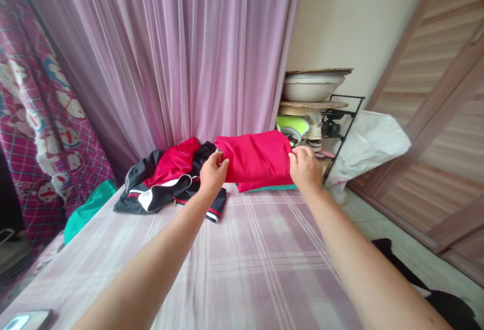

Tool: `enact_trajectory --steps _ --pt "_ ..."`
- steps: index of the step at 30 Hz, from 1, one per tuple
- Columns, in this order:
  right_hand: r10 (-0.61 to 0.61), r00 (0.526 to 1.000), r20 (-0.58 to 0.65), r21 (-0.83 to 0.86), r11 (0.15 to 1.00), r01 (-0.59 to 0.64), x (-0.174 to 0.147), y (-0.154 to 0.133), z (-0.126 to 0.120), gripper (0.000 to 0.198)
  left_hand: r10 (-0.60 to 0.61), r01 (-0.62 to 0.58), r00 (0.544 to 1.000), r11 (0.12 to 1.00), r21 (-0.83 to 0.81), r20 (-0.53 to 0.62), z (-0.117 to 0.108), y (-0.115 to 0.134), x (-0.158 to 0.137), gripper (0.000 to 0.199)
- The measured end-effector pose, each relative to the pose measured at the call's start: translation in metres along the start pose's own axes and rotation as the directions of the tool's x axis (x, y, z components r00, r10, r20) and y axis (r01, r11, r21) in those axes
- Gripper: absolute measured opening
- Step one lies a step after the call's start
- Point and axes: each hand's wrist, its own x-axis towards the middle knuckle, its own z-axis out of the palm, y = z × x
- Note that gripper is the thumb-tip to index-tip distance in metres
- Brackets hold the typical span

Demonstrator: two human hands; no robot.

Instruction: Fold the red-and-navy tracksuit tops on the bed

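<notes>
Both arms reach forward over the bed to a folded red garment; its exact kind cannot be made out. My left hand pinches its left edge, and my right hand grips its right edge. Between the hands the cloth is spread flat with slight creases. A strip of teal fabric shows beneath its near edge. Just left of my left hand lies a crumpled dark jacket with red parts and white-striped trim.
A plaid sheet covers the bed. Lilac curtains hang behind. At the right stand a black rack with basins and a white sack. A phone lies bottom left; teal cloth hangs at the left edge.
</notes>
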Motion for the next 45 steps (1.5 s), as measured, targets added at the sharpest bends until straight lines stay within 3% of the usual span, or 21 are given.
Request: enact_trajectory --steps 2,5,7,9,12,15,19,22,24,27,30,34,37,39,42,45 --pt "0.082 0.995 0.059 -0.063 0.995 -0.078 0.024 0.026 0.015 0.033 -0.096 0.096 0.989 0.995 0.0 0.114 0.03 0.006 0.022 0.041" --pt "0.28 0.94 0.194 -0.162 0.954 -0.25 0.03 0.056 0.042 0.035 -0.218 0.216 0.93 0.976 0.042 0.294 0.067 -0.012 0.028 0.047" --pt "0.354 0.898 0.261 -0.198 0.93 -0.31 0.02 0.065 0.06 0.043 -0.263 0.248 0.896 0.965 0.089 0.358 0.079 -0.036 0.018 0.049" --pt "0.322 0.897 0.302 -0.181 0.943 -0.278 0.008 0.062 0.074 0.049 -0.296 0.267 0.872 0.955 0.129 0.39 0.08 -0.061 0.002 0.049" --pt "0.191 0.931 0.311 -0.131 0.979 -0.157 -0.005 0.039 0.089 0.053 -0.235 0.182 0.899 0.968 0.173 0.37 0.059 -0.094 -0.021 0.042" --pt "0.076 0.937 0.341 -0.112 0.993 -0.039 -0.014 0.007 0.102 0.057 -0.042 -0.042 0.953 0.961 0.272 0.299 0.023 -0.122 -0.042 0.036" --pt "0.039 0.807 0.589 -0.084 0.996 0.013 -0.023 -0.018 0.122 0.059 0.186 -0.307 0.938 0.836 0.456 0.291 -0.029 -0.156 -0.07 0.034" --pt "0.083 0.749 0.657 -0.094 0.995 -0.028 -0.019 -0.023 0.129 0.06 0.246 -0.378 0.922 0.747 0.548 0.301 -0.055 -0.175 -0.085 0.034" --pt "0.094 0.762 0.641 -0.102 0.994 -0.037 -0.017 -0.027 0.126 0.058 0.236 -0.367 0.927 0.733 0.574 0.291 -0.063 -0.183 -0.09 0.035" --pt "0.063 0.861 0.504 -0.096 0.995 -0.017 -0.032 -0.042 0.111 0.054 0.215 -0.347 0.933 0.747 0.567 0.288 -0.063 -0.186 -0.092 0.036" --pt "-0.04 0.94 0.339 -0.031 0.998 0.054 -0.082 -0.066 0.091 0.049 0.173 -0.313 0.94 0.779 0.543 0.293 -0.058 -0.184 -0.091 0.037" --pt "-0.15 0.933 0.328 0.046 0.989 0.143 -0.174 -0.081 0.066 0.044 0.141 -0.255 0.957 0.828 0.499 0.253 -0.058 -0.178 -0.094 0.037" --pt "-0.176 0.921 0.348 0.082 0.984 0.158 -0.224 -0.068 0.052 0.042 0.138 -0.181 0.983 0.856 0.484 0.124 -0.065 -0.179 -0.095 0.037" --pt "-0.155 0.932 0.328 0.102 0.986 0.128 -0.24 -0.055 0.046 0.039 0.135 -0.106 0.991 0.86 0.499 -0.022 -0.076 -0.183 -0.094 0.037" --pt "-0.114 0.953 0.281 0.12 0.989 0.083 -0.247 -0.042 0.045 0.036 0.089 0.063 0.965 0.836 0.545 -0.247 -0.099 -0.195 -0.089 0.039" --pt "-0.115 0.951 0.286 0.105 0.991 0.088 -0.246 -0.04 0.048 0.036 0.011 0.232 0.936 0.73 0.643 -0.351 -0.129 -0.206 -0.08 0.05"
